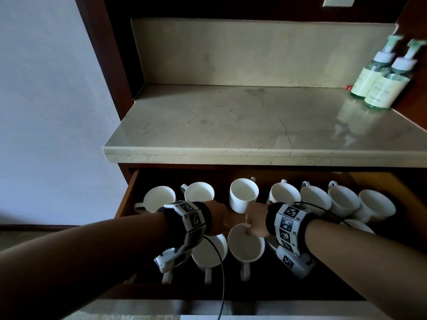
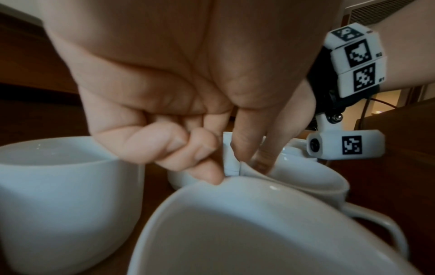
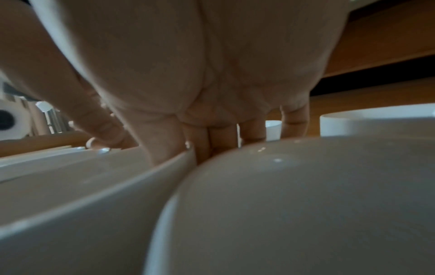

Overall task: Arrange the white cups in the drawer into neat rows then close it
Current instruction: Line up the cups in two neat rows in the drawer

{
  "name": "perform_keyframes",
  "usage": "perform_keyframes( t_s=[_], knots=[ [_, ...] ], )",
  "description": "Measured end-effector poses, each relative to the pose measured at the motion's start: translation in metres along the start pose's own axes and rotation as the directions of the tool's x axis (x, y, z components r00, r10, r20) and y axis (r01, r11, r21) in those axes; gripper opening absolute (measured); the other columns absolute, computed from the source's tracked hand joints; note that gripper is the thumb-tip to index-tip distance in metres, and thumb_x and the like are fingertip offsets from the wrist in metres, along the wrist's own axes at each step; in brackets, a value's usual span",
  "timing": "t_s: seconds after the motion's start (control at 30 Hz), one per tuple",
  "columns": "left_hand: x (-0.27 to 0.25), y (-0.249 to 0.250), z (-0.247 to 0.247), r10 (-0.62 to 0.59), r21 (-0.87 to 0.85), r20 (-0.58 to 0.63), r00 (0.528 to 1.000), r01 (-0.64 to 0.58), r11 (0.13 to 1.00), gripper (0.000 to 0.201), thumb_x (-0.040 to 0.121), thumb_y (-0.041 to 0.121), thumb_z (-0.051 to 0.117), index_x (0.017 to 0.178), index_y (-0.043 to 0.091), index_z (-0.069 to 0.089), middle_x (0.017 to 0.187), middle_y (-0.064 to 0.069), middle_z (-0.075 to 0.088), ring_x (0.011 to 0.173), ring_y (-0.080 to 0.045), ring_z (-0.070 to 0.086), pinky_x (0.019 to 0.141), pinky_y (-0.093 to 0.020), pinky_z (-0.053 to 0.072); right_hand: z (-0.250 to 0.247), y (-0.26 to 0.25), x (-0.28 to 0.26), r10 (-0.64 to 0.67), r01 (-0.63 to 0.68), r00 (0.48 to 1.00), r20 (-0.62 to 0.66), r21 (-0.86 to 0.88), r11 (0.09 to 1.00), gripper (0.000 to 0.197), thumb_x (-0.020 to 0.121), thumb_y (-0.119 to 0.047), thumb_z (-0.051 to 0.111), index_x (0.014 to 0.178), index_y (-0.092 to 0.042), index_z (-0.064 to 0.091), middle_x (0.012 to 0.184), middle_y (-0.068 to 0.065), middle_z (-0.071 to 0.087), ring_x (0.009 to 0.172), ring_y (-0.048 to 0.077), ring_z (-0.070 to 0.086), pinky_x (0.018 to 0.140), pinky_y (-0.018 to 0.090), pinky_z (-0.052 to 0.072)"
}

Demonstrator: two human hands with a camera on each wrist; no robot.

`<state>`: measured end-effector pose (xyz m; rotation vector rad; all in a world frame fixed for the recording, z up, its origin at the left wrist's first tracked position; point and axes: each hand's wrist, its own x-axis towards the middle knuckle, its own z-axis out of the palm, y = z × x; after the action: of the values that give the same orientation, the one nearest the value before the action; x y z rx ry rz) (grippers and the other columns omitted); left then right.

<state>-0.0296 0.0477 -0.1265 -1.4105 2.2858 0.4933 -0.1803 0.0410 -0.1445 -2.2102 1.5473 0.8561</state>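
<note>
The wooden drawer (image 1: 128, 195) is pulled out, with several white cups standing in a back row (image 1: 244, 195) and more in front. My right hand (image 1: 254, 221) grips the far rim of the middle front cup (image 1: 245, 247), thumb at the rim (image 3: 103, 141). My left hand (image 1: 218, 218) reaches down beside it. In the left wrist view its thumb and forefinger (image 2: 242, 147) pinch that same cup's rim (image 2: 310, 179). The curled outer fingers touch the rim of the left front cup (image 2: 235, 232), also visible in the head view (image 1: 208, 251). The wrists hide other front cups.
A marble counter (image 1: 231, 125) overhangs the drawer's back. Two green pump bottles (image 1: 379, 82) stand at its right rear. A pale wall lies to the left. A black cable (image 1: 222, 285) hangs from my left wrist over the drawer front.
</note>
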Motion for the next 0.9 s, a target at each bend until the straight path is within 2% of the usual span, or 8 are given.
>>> perform_keyframes(
  t_s=[0.07,0.2,0.33,0.43,0.5,0.6,0.73,0.9],
  knots=[
    [0.001,0.001,0.001,0.001,0.000,-0.007,1.000,-0.001,1.000,0.036,0.097,0.037,0.048,0.105,0.005,0.065,0.113,-0.012,0.067,0.108,-0.028,0.063,0.087,-0.033,0.046,0.003,0.001,0.002,-0.031,0.031,0.999,0.033,0.002,1.000,0.038,0.090,-0.036,0.055,0.058,-0.016,0.052,0.058,0.002,0.052,0.065,0.023,0.056,0.072,0.036,0.047],
    [-0.001,0.006,-0.002,0.024,0.016,0.007,1.000,-0.024,1.000,0.033,0.098,0.030,0.048,0.110,0.003,0.063,0.116,-0.013,0.066,0.110,-0.029,0.061,0.089,-0.033,0.045,0.003,0.000,0.003,-0.059,0.060,0.996,0.065,-0.015,0.998,0.036,0.086,-0.034,0.055,0.055,-0.016,0.053,0.058,0.003,0.054,0.063,0.024,0.057,0.074,0.040,0.052],
    [-0.001,0.013,-0.003,0.063,0.013,-0.005,0.998,-0.063,0.998,0.034,0.095,0.032,0.054,0.115,0.006,0.063,0.121,-0.012,0.064,0.115,-0.028,0.058,0.093,-0.033,0.043,0.004,-0.003,0.000,-0.097,0.100,0.994,0.053,-0.056,0.993,0.026,0.093,-0.026,0.055,0.083,-0.004,0.064,0.080,0.007,0.065,0.081,0.024,0.059,0.071,0.032,0.041],
    [0.002,0.016,-0.001,0.087,-0.010,-0.003,0.996,-0.087,0.996,0.034,0.091,0.037,0.058,0.111,0.011,0.067,0.118,-0.010,0.066,0.113,-0.026,0.059,0.092,-0.032,0.044,0.002,-0.001,-0.003,-0.156,0.157,0.987,0.036,-0.019,0.987,0.029,0.094,-0.029,0.054,0.090,-0.002,0.064,0.088,0.011,0.067,0.089,0.028,0.061,0.076,0.033,0.044],
    [0.007,0.016,0.000,0.098,0.029,0.026,0.995,-0.099,0.995,0.035,0.090,0.039,0.059,0.112,0.011,0.066,0.119,-0.009,0.065,0.114,-0.026,0.059,0.094,-0.033,0.044,-0.007,0.008,-0.006,-0.170,0.170,0.985,0.020,0.018,0.985,0.033,0.091,-0.035,0.056,0.092,-0.003,0.066,0.087,0.010,0.068,0.089,0.028,0.063,0.075,0.030,0.047],
    [0.012,0.017,-0.002,0.082,0.055,0.027,0.996,-0.083,0.995,0.041,0.089,0.043,0.059,0.110,0.009,0.067,0.116,-0.011,0.067,0.111,-0.028,0.061,0.093,-0.035,0.047,-0.019,0.035,-0.011,-0.127,0.128,0.991,-0.044,0.018,0.992,0.027,0.089,-0.030,0.055,0.107,-0.014,0.067,0.102,0.003,0.069,0.099,0.023,0.063,0.091,0.032,0.050],
    [0.019,0.022,-0.005,0.060,0.051,0.026,0.998,-0.062,0.997,0.041,0.089,0.045,0.057,0.100,0.008,0.070,0.106,-0.011,0.071,0.103,-0.028,0.064,0.087,-0.033,0.049,-0.019,0.057,-0.023,-0.008,0.029,0.995,0.097,-0.216,0.976,0.024,0.092,-0.028,0.054,0.075,-0.010,0.055,0.071,0.001,0.057,0.081,0.022,0.058,0.077,0.031,0.049],
    [0.029,0.035,-0.008,0.090,0.079,-0.006,0.996,-0.089,0.993,0.044,0.091,0.045,0.052,0.095,0.006,0.070,0.100,-0.013,0.070,0.097,-0.028,0.064,0.078,-0.030,0.046,-0.005,0.053,-0.017,-0.014,0.020,1.000,0.022,-0.321,0.947,0.025,0.095,-0.024,0.053,0.107,-0.008,0.067,0.108,0.007,0.069,0.096,0.023,0.065,0.075,0.030,0.045]
  ],
)
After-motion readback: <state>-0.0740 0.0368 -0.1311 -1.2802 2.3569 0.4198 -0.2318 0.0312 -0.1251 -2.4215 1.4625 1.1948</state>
